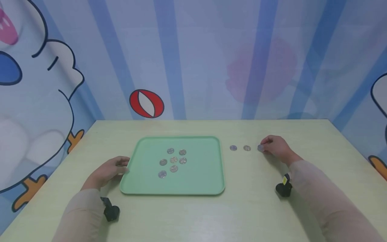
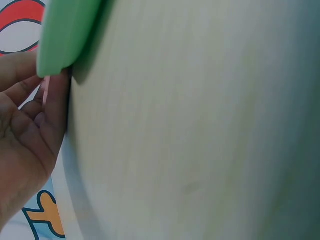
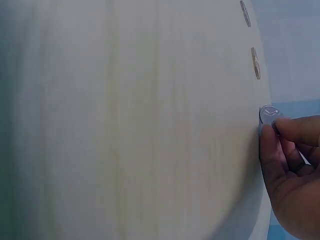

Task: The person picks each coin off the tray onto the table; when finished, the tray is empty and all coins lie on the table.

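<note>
My right hand [image 1: 276, 147] pinches a silver coin [image 3: 270, 114] between thumb and fingertips, its edge right at the tabletop. Two more coins, a nearer one [image 1: 247, 148] and a farther one [image 1: 233, 148], lie flat to its left in a row. At the left, my left hand [image 1: 108, 170] holds the left edge of a light green tray [image 1: 202, 181], with fingers and thumb about the rim in the left wrist view. Several coins [image 1: 173, 160] lie in a loose cluster on the tray, none of them overlapping.
The pale wooden table [image 1: 193, 215] meets a blue striped backdrop [image 1: 205, 60] with cartoon figures along its back and sides. A black wrist device [image 1: 112, 212] hangs by the left sleeve, and another black device [image 1: 283, 190] by the right sleeve.
</note>
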Demonstrator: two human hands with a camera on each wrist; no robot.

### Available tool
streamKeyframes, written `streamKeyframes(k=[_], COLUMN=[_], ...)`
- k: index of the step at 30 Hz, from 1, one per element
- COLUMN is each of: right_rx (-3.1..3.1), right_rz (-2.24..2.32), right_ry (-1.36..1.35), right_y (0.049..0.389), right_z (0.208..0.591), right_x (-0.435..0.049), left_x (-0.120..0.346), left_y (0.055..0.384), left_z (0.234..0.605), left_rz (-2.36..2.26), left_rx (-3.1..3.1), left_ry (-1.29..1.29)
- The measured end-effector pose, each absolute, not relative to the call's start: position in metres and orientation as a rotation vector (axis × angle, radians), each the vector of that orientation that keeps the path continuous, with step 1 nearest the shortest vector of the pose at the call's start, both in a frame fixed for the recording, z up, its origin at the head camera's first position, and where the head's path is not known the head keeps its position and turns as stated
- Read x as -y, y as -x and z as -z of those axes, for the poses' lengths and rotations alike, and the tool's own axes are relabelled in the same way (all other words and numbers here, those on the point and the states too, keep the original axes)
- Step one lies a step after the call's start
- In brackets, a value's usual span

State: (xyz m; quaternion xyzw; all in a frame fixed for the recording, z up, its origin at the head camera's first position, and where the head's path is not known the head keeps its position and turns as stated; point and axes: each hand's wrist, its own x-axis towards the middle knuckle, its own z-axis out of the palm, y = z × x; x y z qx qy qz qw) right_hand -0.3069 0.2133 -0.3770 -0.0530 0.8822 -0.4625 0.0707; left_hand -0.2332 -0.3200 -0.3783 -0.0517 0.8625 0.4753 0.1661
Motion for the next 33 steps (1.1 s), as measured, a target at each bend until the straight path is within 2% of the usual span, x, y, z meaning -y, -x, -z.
streamKeyframes(k=[18,33], right_rx=[-2.882,-2.869], right_rz=[1.106,1.126], right_ry=[0.079,0.038], right_y=[0.3148,0.3132], right_z=[0.3812,0.3815], right_x=[-0.2082,-0.2084], left_x=[0.3191,0.3189], left_y=[0.2339,0.2321], left_z=[0.3771,0.3777], left_rz=[-1.341,-1.338], left_rx=[-2.456,-2.472], left_ry=[0.142,0.135])
